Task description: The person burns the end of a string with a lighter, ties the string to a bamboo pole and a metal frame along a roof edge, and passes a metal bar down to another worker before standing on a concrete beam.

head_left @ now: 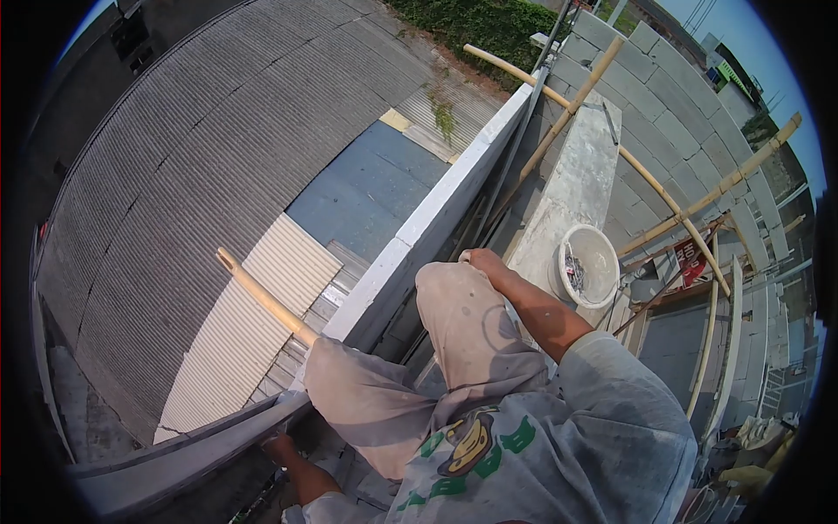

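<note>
Closest is the person's grey shirt [559, 445], printed with green letters and a yellow and brown figure, then the stained beige trousers [476, 336] with 2 bent knees. The left hand [279, 447] is low on the left, close against the inner side of a grey near wall [192, 458]; it is too small and shaded to tell whether it is open, closed or gripping anything. The right hand [482, 260] lies on the right knee, back upward; how far its fingers are curled I cannot tell.

Just beyond the right forearm is a white bucket [601, 253], with grey matter inside too small to make out. Past it a pale, smeared board [576, 170] stretches away, a thin dark bar [609, 122] near its far end. Left of the board runs a white-topped wall [436, 210]. A cut bamboo stub [266, 297] juts outward beside the left knee.

Further right, 3 bamboo poles [655, 179] cross before a grey block wall [672, 92], and a red sign [690, 260] with white letters sits below them. Outside the white-topped wall lie cream corrugated sheets [253, 319], a blue panel [371, 188] and a wide grey roof [209, 131]. Behind these is a green hedge [476, 31].
</note>
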The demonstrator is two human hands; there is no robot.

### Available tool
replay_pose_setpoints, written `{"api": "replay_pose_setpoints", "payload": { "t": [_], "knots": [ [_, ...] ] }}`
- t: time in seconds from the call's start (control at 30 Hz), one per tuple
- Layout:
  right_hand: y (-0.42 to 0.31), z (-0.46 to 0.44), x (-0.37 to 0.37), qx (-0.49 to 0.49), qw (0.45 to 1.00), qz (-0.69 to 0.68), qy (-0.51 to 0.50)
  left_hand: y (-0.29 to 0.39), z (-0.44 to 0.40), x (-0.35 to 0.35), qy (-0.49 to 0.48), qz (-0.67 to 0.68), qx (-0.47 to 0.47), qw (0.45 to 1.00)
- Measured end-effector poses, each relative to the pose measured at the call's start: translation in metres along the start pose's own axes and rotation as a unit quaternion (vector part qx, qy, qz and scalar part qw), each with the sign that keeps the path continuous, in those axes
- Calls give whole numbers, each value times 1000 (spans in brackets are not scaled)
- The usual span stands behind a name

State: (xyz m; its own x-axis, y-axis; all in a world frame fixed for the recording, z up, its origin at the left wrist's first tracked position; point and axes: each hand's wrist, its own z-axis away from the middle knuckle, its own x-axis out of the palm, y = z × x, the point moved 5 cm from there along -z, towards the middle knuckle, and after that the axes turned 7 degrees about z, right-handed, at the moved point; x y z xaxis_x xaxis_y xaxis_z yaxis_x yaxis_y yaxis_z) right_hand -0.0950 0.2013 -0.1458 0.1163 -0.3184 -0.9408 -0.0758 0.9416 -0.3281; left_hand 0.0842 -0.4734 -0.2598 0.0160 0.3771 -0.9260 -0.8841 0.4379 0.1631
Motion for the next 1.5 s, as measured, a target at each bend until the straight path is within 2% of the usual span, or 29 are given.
{"api": "replay_pose_setpoints", "payload": {
  "t": [0.13,0.17,0.3,0.33,0.37,0.47,0.53,0.63,0.83,0.93,1.03,1.13,1.27,1.33,1.43,1.5],
  "knots": [
    [6,-2,-2,21,1000,9,-1,17,24,-25,-34,-11,-56,998],
    [5,-2,-3,13,1000,13,-5,11,0,-6,-59,-39,0,998],
    [3,-3,-12,34,999,-20,-6,8,13,-21,-32,49,-61,996],
    [-12,-2,-27,104,992,-57,-30,15,25,-31,-18,65,-78,995],
    [1,-7,-21,50,998,-25,2,7,17,-24,-10,42,-90,995],
    [3,-19,-30,141,986,-83,-16,4,20,-28,-13,49,-88,995],
    [1,-33,-36,123,991,-50,-15,5,19,-31,-48,60,-96,992],
    [-18,-62,-42,109,990,-86,-23,9,26,-40,-25,34,-114,993],
    [-136,-106,-68,-58,996,-40,-56,12,29,-42,-5,25,-109,994],
    [-177,-115,-73,-81,993,-53,-67,8,33,-41,-9,5,-97,995],
    [-193,-120,-65,-111,989,-47,-85,2,35,-31,-10,-8,-65,998],
    [-197,-118,-56,-135,983,-45,-119,6,47,-26,-53,-39,-23,998],
    [-202,-118,-45,-149,977,-16,-152,13,64,-26,-59,-30,-10,998],
    [-217,-122,-33,-156,970,1,-189,12,63,-24,-64,-32,-5,997],
    [-257,-127,3,-239,945,79,-208,12,65,-27,-63,-24,-8,998],
    [-284,-129,37,-252,941,72,-216,3,57,-17,-35,-11,-17,999]
  ]
}}
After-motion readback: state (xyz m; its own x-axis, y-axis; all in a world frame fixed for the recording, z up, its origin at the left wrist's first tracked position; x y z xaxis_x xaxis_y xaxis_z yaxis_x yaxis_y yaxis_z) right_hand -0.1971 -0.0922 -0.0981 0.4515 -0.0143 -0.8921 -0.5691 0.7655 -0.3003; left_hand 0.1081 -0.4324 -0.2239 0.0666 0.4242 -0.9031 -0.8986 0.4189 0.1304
